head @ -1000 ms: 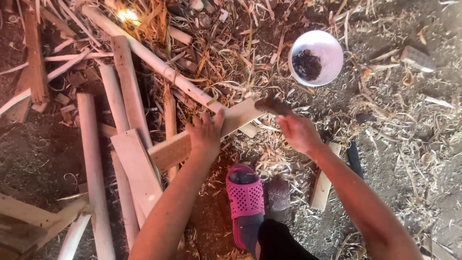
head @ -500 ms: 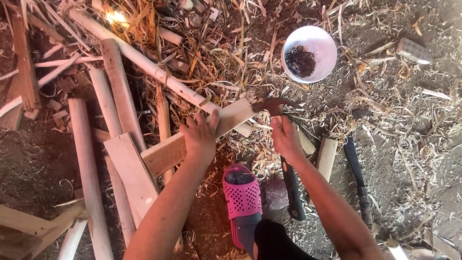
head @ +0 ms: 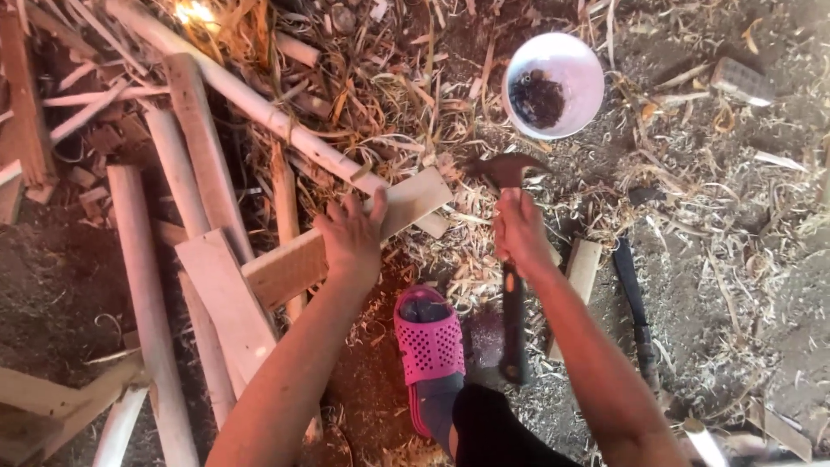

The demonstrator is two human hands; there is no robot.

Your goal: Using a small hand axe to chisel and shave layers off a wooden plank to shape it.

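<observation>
The left hand (head: 350, 238) lies flat with fingers spread on a pale wooden plank (head: 346, 235), pressing it down — the plank runs slantwise from lower left to upper right, its near end resting on other cut boards (head: 226, 298) and its far end over a long peeled pole (head: 251, 102) that crosses the ground diagonally. The right hand (head: 521, 229) is closed in a fist around the neck of a hammer (head: 504, 171), just below its dark, rust-coloured head, which sits raised just to the right of the plank's upper end; whether the head touches the wood cannot be told. A dark handle-like shaft (head: 513, 324) shows below the fist, running down toward the person's leg. A foot in a pink perforated slipper (head: 428, 339) stands on the ground between the two forearms. Above the hammer, well apart from it, sits a white bowl (head: 553, 85) holding a small dark heap of contents too blurred to identify. Right of the right forearm lie a short pale wood block (head: 577, 275) and a long dark blade-like tool (head: 634, 303). The earth floor (head: 735, 259) is littered with wood shavings — thickest around the plank and bowl — and more round poles (head: 143, 294) lie at left.
</observation>
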